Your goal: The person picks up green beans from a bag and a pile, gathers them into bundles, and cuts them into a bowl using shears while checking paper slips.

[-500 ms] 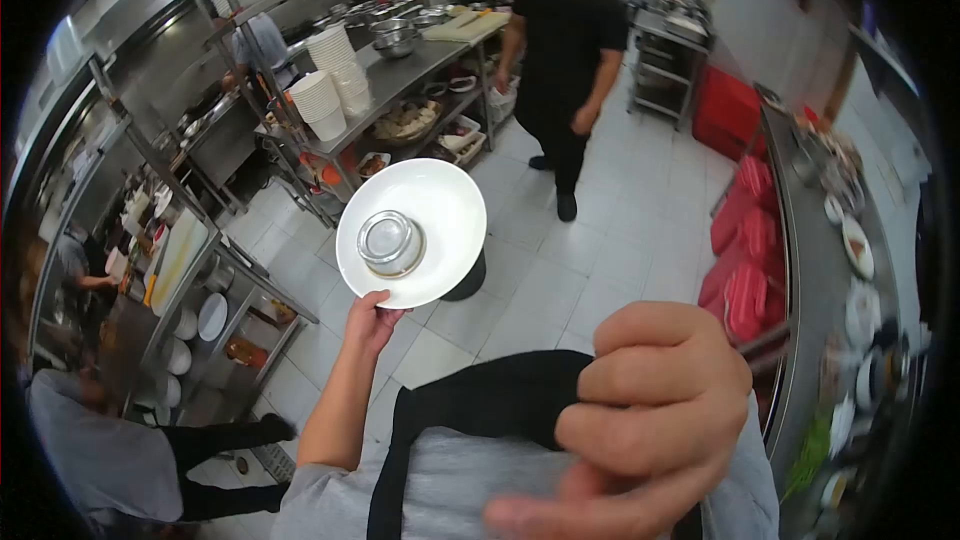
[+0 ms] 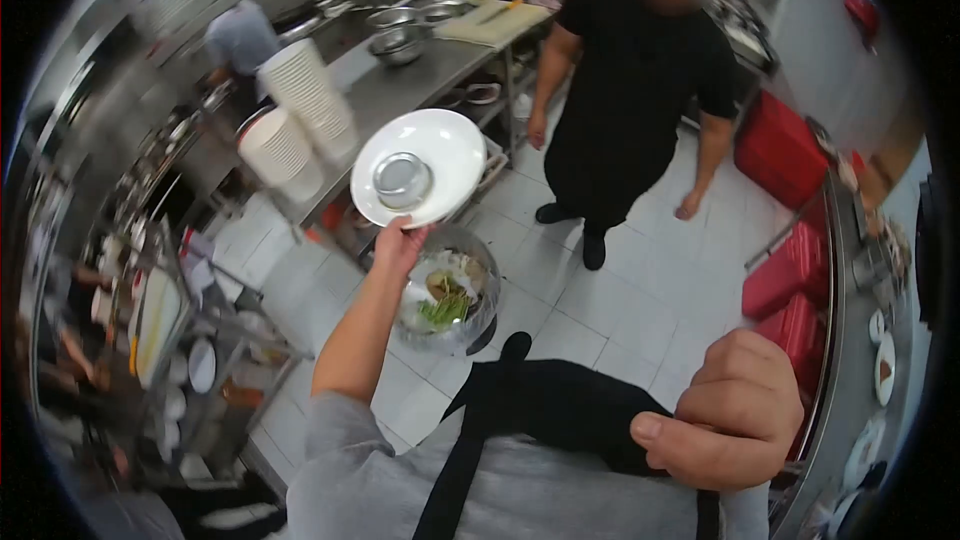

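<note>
My left hand [image 2: 400, 248] grips the near rim of a wide, shallow white bowl [image 2: 455, 165], thumb over the edge. The arm is stretched forward and the bowl is held up at a tilt. Inside it sits a small, round, silvery dish [image 2: 402, 180], left of the bowl's middle. Just below and right of my left hand stands a bin [image 2: 488, 308] lined with clear plastic, with green stalks [image 2: 447, 310] and pale scraps in it. My right hand [image 2: 742, 410] is closed in a fist close to the camera, over my apron [image 2: 560, 405], with nothing showing from it.
A person in black [image 2: 640, 90] stands ahead, beyond the bin. To the left a steel counter [image 2: 440, 68] bears stacked white tubs [image 2: 305, 90] and metal bowls [image 2: 398, 43]. Red containers [image 2: 790, 275] line the right side beside another steel counter [image 2: 850, 330]. Other people work at left.
My view has shifted, and the person in black appears closer. The lined bin's contents now show below the bowl. My right fist has moved right and lower, its thumb now against the fingers.
</note>
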